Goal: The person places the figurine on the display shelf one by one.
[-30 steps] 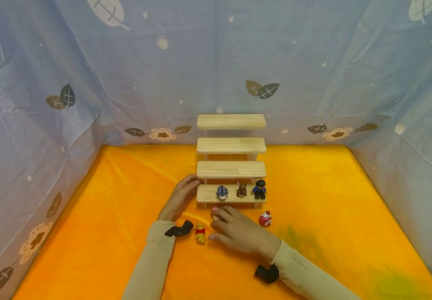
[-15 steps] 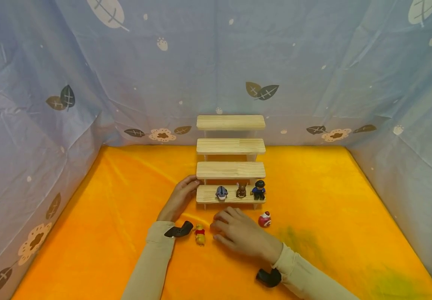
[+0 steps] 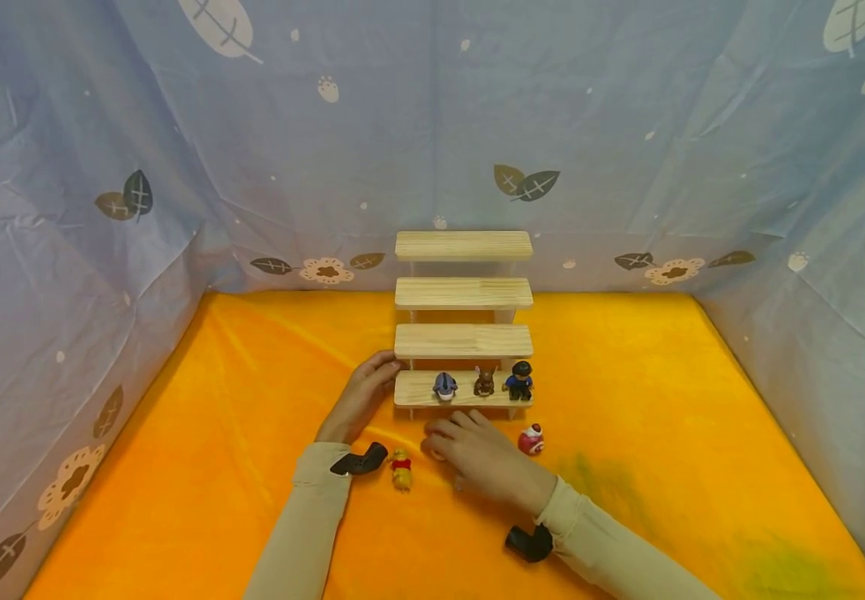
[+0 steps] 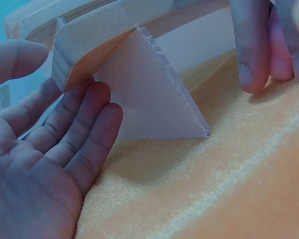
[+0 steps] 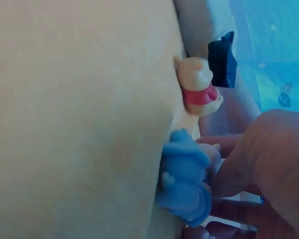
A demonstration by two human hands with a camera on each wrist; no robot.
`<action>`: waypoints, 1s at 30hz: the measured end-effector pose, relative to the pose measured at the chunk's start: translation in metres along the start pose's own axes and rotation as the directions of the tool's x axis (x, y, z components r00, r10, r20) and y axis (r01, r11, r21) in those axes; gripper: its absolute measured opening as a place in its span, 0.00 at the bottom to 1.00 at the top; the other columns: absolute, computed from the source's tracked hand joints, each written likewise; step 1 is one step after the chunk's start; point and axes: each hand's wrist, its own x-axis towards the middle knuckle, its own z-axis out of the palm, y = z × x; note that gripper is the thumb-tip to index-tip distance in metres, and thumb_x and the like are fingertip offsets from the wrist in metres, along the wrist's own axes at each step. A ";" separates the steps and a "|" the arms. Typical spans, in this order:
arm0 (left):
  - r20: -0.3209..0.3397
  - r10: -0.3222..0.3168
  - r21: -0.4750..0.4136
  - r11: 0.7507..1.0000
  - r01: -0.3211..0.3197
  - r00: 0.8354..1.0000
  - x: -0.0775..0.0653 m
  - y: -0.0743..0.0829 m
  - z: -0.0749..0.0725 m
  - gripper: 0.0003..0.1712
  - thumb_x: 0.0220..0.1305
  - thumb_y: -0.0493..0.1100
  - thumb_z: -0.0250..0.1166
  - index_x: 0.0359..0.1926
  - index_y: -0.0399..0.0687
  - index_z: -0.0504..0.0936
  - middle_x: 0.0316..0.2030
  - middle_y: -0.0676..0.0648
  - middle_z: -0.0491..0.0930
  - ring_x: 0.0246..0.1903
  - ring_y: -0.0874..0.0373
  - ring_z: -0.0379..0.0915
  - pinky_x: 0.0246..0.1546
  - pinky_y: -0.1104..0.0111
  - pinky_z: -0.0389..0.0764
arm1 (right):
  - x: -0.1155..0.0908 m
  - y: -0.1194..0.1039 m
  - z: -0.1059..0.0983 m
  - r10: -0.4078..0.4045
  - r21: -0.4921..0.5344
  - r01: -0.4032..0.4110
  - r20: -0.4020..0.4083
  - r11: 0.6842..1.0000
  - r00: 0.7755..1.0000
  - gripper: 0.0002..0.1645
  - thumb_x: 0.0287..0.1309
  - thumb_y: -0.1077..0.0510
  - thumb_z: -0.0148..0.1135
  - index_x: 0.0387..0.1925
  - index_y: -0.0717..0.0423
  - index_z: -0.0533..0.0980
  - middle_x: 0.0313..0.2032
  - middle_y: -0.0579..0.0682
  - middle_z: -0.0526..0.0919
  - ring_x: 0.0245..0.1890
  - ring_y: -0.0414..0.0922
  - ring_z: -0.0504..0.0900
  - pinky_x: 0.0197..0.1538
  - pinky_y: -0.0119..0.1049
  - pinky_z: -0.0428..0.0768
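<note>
My left hand (image 3: pixel 361 396) stays at the left end of the stepped wooden display stand (image 3: pixel 464 340). In the left wrist view its nearly straight fingers (image 4: pixel 92 124) reach under a board's end, the thumb beside that end. My right hand (image 3: pixel 481 454) is low over the cloth in front of the lowest step, fingers bent down; its thumb and fingers pinch a small pink figurine (image 4: pixel 279 50), mostly hidden. Close against that hand is a blue figurine (image 5: pixel 184 179). A yellow bear figurine in a red shirt (image 3: pixel 401 470) lies between the hands.
On the lowest step stand a grey-blue donkey figurine (image 3: pixel 444 386), a brown long-eared figurine (image 3: pixel 484 382) and a black-haired figure in blue (image 3: pixel 519 382). A red-and-white figurine (image 3: pixel 532 439) sits right of my right hand. Patterned fabric walls (image 3: pixel 312 167) surround the orange cloth (image 3: pixel 627 375).
My right thumb has tucked in under the hand, and the pink figurine at its fingertips has gone out of sight in the head view. The left hand and the stand keep their places.
</note>
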 end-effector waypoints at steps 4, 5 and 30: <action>0.012 0.006 0.001 1.000 -0.006 1.000 0.001 0.000 0.000 0.17 0.78 0.43 0.54 0.59 0.39 0.72 0.49 0.51 0.77 0.51 0.59 0.75 0.55 0.69 0.76 | 0.003 0.002 0.000 -0.005 0.033 0.005 -0.021 0.999 1.000 0.23 0.52 0.63 0.75 0.50 0.44 0.82 0.52 0.43 0.82 0.52 0.44 0.79 0.54 0.39 0.77; 0.013 0.007 0.003 1.000 -0.007 1.000 0.001 -0.001 0.000 0.16 0.78 0.43 0.54 0.59 0.39 0.72 0.49 0.52 0.77 0.50 0.59 0.75 0.55 0.70 0.76 | 0.003 0.002 0.000 -0.003 0.051 0.004 -0.024 0.999 1.000 0.21 0.52 0.64 0.74 0.48 0.44 0.82 0.50 0.43 0.83 0.50 0.43 0.79 0.53 0.38 0.77; 0.006 0.010 0.011 1.000 -0.010 1.000 0.001 -0.002 -0.001 0.19 0.77 0.43 0.54 0.62 0.37 0.70 0.51 0.51 0.77 0.52 0.60 0.75 0.59 0.69 0.75 | 0.003 -0.003 -0.022 0.070 0.376 -0.006 -0.158 0.927 0.985 0.10 0.72 0.54 0.59 0.48 0.52 0.82 0.42 0.42 0.86 0.39 0.38 0.79 0.50 0.36 0.79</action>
